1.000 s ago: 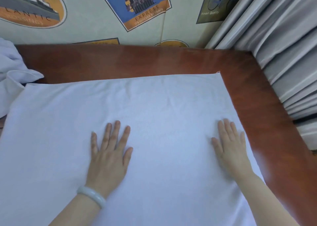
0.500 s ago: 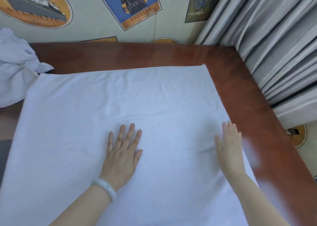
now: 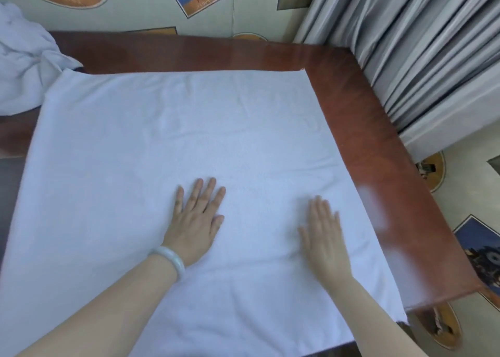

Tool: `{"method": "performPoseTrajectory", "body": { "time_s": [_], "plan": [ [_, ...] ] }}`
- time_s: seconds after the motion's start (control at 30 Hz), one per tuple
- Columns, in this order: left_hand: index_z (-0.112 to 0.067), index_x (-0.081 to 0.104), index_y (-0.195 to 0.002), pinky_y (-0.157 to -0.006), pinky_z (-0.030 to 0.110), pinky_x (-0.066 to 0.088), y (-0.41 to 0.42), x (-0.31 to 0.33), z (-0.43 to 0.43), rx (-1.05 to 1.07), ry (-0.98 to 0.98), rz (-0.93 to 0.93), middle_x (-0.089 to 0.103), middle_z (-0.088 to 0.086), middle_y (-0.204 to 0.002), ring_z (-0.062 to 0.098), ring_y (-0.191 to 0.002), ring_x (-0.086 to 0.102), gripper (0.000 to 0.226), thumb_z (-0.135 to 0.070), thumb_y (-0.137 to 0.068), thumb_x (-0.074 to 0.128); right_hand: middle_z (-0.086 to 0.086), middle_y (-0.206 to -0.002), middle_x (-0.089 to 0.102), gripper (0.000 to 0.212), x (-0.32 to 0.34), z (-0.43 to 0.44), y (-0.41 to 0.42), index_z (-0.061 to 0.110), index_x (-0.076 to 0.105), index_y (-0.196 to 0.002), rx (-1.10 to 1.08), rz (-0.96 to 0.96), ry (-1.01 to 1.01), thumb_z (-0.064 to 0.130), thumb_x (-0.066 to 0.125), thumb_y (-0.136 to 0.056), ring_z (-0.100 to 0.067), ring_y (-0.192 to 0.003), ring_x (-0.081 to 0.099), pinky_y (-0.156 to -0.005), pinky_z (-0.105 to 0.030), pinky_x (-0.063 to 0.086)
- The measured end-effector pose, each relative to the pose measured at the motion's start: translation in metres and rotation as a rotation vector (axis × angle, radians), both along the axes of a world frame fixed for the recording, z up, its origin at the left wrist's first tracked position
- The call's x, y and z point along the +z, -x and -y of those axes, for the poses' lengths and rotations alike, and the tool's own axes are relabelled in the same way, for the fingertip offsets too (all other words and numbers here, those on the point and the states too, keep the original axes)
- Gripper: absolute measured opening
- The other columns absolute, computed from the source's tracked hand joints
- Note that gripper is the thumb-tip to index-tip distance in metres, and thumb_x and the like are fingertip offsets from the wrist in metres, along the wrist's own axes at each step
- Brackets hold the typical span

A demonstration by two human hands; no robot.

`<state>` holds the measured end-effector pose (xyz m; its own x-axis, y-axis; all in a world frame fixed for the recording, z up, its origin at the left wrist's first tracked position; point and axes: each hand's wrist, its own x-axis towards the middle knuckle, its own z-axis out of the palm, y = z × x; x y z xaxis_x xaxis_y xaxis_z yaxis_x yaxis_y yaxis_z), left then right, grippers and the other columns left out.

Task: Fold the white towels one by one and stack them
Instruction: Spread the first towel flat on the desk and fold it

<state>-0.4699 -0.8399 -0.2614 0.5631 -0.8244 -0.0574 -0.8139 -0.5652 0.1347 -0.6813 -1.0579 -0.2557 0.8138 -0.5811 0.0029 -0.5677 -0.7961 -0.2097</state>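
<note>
Head view shows a white towel [image 3: 189, 145] spread flat over most of the reddish wooden tabletop [image 3: 378, 151], its near edge hanging toward the person; the left hand [image 3: 194, 221], with a pale bangle [image 3: 170, 259] on its wrist, lies palm-down on the cloth, grip wide and holding nothing. The right hand [image 3: 324, 232] lies flat just beside it, fingers extended, slightly blurred; a rumpled heap of white towels [image 3: 24, 67] sits at the far left corner, gray curtains [image 3: 419, 45] at the right.

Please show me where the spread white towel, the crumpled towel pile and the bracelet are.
spread white towel [image 3: 167, 140], head view, on its flat middle.
crumpled towel pile [image 3: 21, 58], head view, on its bunched folds.
bracelet [image 3: 173, 259], head view, on the band at the left wrist.
</note>
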Motion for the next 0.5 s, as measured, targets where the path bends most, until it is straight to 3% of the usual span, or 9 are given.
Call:
{"method": "performPoseTrajectory", "body": {
  "time_s": [0.07,0.13,0.27,0.33,0.43,0.5],
  "plan": [
    [-0.021,0.034,-0.152,-0.115,0.063,0.019,0.022,-0.003,-0.003,-0.086,-0.01,0.0,0.024,0.005,-0.162,0.029,-0.149,0.021,0.058,-0.043,-0.099,0.026,-0.005,-0.162,0.018,0.065,-0.006,-0.015,0.014,0.008,0.024,-0.155,0.074,-0.044,-0.03,0.044,0.024,-0.101,-0.022,-0.151,0.013,-0.122,-0.046,0.01],
    [-0.024,0.032,-0.153,-0.116,0.061,0.018,0.039,-0.004,-0.01,-0.131,-0.025,-0.011,0.021,0.003,-0.162,0.026,-0.15,0.018,0.057,-0.044,-0.1,0.026,-0.001,-0.163,0.011,0.066,-0.009,-0.014,0.031,0.012,0.017,-0.156,-0.019,-0.072,-0.025,0.049,0.02,-0.102,-0.02,-0.152,0.006,-0.124,-0.044,0.005],
    [-0.021,0.036,-0.152,-0.117,0.061,0.02,0.046,0.006,-0.016,-0.047,-0.034,-0.018,0.024,0.005,-0.161,0.028,-0.149,0.02,0.059,-0.045,-0.099,0.023,-0.012,-0.163,0.015,0.067,-0.002,-0.013,0.048,0.005,0.02,-0.155,-0.236,-0.053,-0.08,0.048,0.021,-0.104,-0.028,-0.152,0.01,-0.123,-0.051,0.006],
    [-0.022,0.032,-0.153,-0.116,0.063,0.019,0.057,0.011,-0.025,-0.002,-0.026,-0.018,0.022,0.006,-0.162,0.029,-0.15,0.018,0.059,-0.046,-0.1,0.022,-0.012,-0.163,0.016,0.067,0.003,-0.032,0.048,0.008,0.021,-0.156,-0.129,-0.049,-0.037,0.049,0.017,-0.103,-0.03,-0.151,0.011,-0.123,-0.051,0.005],
    [-0.025,0.029,-0.154,-0.114,0.066,0.018,0.088,0.007,-0.058,-0.006,-0.02,-0.036,0.018,0.004,-0.164,0.027,-0.151,0.015,0.057,-0.046,-0.101,0.025,-0.002,-0.166,0.006,0.061,-0.001,-0.067,0.056,0.024,0.013,-0.158,0.18,-0.125,-0.003,0.048,0.021,-0.103,-0.023,-0.153,0.003,-0.121,-0.053,0.004],
    [-0.024,0.031,-0.154,-0.114,0.065,0.02,0.103,0.002,-0.085,0.006,-0.05,-0.037,0.017,0.004,-0.164,0.026,-0.151,0.016,0.058,-0.045,-0.1,0.026,0.002,-0.165,0.006,0.062,-0.004,-0.076,0.063,0.027,0.011,-0.158,0.181,-0.178,-0.001,0.051,0.018,-0.101,-0.021,-0.153,0.003,-0.121,-0.054,0.007]
  ]
}}
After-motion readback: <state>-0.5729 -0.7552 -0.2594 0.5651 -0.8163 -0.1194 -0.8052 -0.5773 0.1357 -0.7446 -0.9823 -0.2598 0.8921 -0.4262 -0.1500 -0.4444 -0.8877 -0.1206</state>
